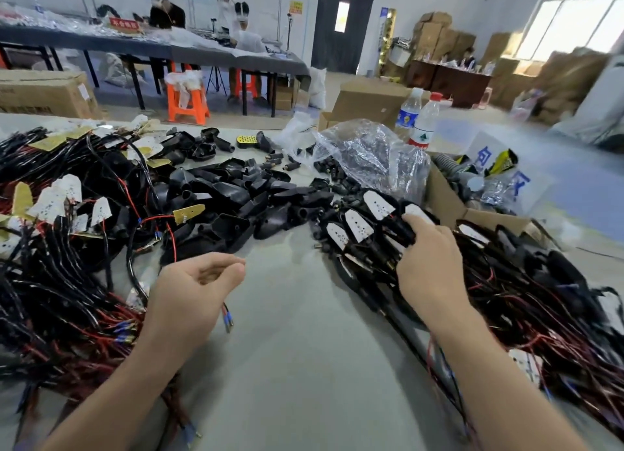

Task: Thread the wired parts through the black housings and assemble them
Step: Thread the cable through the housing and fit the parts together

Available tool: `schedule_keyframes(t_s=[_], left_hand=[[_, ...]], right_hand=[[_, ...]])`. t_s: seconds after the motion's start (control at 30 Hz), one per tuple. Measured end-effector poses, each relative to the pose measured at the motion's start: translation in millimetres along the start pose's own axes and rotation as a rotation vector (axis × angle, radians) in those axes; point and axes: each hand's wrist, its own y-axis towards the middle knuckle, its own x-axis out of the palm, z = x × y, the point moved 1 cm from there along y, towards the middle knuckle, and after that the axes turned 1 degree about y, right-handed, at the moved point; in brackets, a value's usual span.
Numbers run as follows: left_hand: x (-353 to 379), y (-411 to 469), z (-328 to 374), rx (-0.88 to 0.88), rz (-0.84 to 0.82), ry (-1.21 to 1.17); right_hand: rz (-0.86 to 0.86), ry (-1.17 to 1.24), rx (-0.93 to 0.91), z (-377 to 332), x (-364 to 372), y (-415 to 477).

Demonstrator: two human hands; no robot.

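My left hand (192, 292) hovers over the grey table (297, 366) with its fingers curled. A thin red-and-black wire with blue ferrule tips (227, 319) sticks out from under its palm. My right hand (429, 265) reaches into the right-hand pile of assembled wired housings (358, 227), which show white perforated faces. Its fingers curl round one black wired part there (403, 236). A heap of loose black housings (236, 197) lies at the middle, beyond both hands. A big tangle of wired parts (60, 248) with white and yellow perforated plates fills the left side.
A crumpled clear plastic bag (368, 153) with small black plugs sits behind the right pile. Two water bottles (422, 119) and an open cardboard box (449, 197) stand at the right. Other people work at a long table (202, 50) in the back, by an orange stool (185, 103).
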Motion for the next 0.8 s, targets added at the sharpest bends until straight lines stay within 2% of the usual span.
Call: schedule_keyframes(t_s=[0.1, 0.17, 0.27, 0.4, 0.53, 0.6, 0.67, 0.8], left_hand=[[-3, -4, 0, 0.096, 0.095, 0.263], [-5, -4, -1, 0.181, 0.12, 0.453], [-1, -2, -3, 0.21, 0.09, 0.685], [-6, 5, -11, 0.199, 0.109, 0.888], [-12, 12, -25, 0.004, -0.036, 0.851], [-10, 11, -29, 0.059, -0.097, 0.842], [-11, 11, -27, 0.166, -0.074, 0.798], [-17, 10, -21, 0.152, 0.031, 0.704]], right_hand=[[0.156, 0.022, -0.084, -3, 13, -15], [0.201, 0.0, -0.167, -14, 21, -24], [0.079, 0.076, -0.29, -43, 36, -36], [-0.21, 0.135, -0.418, -86, 68, -41], [-0.491, 0.22, -0.427, -128, 117, -41], [-0.555, 0.24, -0.438, -146, 138, -39], [-0.537, 0.247, -0.453, -156, 152, -35], [-0.379, 0.38, -0.422, -151, 162, -35]])
